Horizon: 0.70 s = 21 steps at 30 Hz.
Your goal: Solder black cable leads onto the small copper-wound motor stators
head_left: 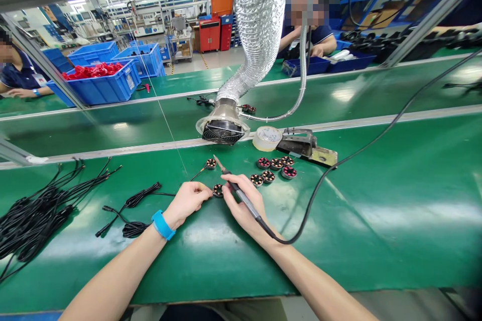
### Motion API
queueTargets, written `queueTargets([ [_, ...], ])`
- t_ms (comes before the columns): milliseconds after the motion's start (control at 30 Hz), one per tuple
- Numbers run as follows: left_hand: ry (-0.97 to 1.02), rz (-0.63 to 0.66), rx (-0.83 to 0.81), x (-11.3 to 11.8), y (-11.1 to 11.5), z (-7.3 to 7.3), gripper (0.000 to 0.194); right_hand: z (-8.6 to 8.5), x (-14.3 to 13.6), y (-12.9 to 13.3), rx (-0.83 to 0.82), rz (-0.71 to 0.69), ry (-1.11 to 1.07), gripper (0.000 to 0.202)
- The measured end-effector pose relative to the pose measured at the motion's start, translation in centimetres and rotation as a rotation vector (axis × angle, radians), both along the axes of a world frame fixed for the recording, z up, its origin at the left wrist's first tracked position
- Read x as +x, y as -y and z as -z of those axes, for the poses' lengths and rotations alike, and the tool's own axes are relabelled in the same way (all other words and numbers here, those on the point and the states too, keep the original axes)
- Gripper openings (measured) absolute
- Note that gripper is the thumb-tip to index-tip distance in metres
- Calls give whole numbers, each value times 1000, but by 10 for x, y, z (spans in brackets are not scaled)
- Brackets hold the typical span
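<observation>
while r. hand grips soldering iron, l. hand is at rim of round copper-dotted part on green bench, hold unclear. risk: cord snag could swing tip into l. fingers. beyond: blue crate w/ red plastic pcs; blue tray w/ white pcs.

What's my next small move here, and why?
Perhaps draw the soldering iron back toward the nearer round part: your right hand holds it with the tip past that part, and your left hand is at the part's edge.
</observation>
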<state>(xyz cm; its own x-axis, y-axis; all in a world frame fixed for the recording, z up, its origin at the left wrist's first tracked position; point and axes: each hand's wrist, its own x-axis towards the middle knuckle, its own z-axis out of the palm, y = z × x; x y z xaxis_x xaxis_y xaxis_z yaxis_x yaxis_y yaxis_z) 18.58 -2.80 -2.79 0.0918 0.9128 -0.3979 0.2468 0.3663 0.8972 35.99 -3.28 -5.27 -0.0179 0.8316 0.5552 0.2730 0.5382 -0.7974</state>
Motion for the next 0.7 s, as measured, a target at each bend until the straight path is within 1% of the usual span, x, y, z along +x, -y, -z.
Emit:
queueTargets([
  [67,-4,2,-9,1,0,-1,26,-3,4,4,35,110,-3,12],
  [100,-8,2,-12,1,1,-2,26,-4,6,6,53,157,-4,11],
  [167,-17,-2,-16,2,1,-4,24,-4,10,10,79,204,-14,16],
  [300,-19,-7,-19,3,2,-6,24,-3,15,15,119,171,-43,25],
  [567,-24,3,-13,4,3,-6,25,-7,14,15,147,114,-49,25],
  [700,-33,12,-8,4,3,-6,25,-6,14,14,141,98,-34,25],
])
